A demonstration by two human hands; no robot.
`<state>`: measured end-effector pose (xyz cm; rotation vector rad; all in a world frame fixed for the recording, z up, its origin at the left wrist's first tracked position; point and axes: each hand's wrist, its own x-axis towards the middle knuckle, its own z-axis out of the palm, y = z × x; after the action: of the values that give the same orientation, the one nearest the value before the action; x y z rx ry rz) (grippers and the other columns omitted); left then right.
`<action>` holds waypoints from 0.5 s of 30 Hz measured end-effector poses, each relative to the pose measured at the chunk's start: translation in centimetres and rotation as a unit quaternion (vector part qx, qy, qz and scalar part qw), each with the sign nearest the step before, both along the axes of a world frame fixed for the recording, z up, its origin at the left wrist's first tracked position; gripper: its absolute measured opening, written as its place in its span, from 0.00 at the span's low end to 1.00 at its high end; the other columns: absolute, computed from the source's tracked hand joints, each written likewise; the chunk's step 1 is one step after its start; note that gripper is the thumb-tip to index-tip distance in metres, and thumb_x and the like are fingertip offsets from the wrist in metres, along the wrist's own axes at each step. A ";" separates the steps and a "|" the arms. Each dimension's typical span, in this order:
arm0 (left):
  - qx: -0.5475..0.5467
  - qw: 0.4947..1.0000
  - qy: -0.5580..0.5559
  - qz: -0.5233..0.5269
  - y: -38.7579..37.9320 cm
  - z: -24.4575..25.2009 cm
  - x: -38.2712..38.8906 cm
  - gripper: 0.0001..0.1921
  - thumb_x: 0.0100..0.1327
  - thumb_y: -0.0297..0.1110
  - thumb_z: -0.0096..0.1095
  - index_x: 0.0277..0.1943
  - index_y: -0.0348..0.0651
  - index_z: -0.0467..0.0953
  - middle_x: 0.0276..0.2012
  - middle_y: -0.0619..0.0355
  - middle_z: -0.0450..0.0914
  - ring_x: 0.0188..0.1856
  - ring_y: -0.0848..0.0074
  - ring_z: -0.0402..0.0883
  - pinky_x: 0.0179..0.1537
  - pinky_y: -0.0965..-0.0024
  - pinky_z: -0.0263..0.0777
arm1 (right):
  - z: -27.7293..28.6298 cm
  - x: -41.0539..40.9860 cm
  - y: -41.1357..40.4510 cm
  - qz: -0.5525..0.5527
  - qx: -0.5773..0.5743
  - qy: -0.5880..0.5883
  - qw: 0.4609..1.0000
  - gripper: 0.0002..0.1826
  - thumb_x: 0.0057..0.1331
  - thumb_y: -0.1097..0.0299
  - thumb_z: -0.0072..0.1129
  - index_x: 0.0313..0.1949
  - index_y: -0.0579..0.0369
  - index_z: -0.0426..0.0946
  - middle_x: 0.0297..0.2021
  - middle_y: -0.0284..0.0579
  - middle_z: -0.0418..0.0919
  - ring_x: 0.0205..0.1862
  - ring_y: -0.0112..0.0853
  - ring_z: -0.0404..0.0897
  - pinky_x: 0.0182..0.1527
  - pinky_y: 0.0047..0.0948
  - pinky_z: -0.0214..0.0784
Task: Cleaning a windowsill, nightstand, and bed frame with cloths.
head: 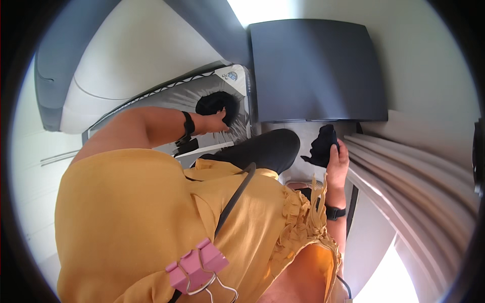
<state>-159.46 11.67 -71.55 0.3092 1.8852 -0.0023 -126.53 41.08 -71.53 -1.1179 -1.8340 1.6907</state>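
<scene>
My left hand (216, 122) rests at the edge of a bunched black cloth item (214, 103), its fingers closed around the near side. That item lies on a grey mattress (178, 92) that looks wrapped in creased clear plastic. To the right, my right hand (337, 161) pinches a second dark cloth item (324, 146) between thumb and fingers. It hangs above the light floor, in front of a dark grey cabinet (316, 72). Whether these cloths are socks or another garment, I cannot tell. A black band circles each wrist.
A pale padded headboard (132, 53) with grey edging rises behind the mattress. Beige curtains (409, 170) hang close on the right. My knee in black trousers (265, 149) lies between the hands. A small black object (189, 146) sits near my left wrist. A pink binder clip (199, 267) grips my yellow top.
</scene>
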 end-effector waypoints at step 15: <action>0.383 0.891 0.241 0.039 -6.5 -0.4 1.2 0.22 0.62 0.39 0.60 0.59 0.45 0.77 0.63 0.49 0.74 0.67 0.54 0.68 0.68 0.53 0.57 | 0.8 9.8 -11.6 -0.301 -0.349 0.203 0.864 0.14 0.70 0.54 0.59 0.49 0.45 0.78 0.45 0.33 0.83 0.44 0.30 0.82 0.41 0.31 0.71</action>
<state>-158.28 5.18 -71.93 0.8291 2.3241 0.8048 -116.77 29.50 -70.78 -1.2726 -0.5032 2.0001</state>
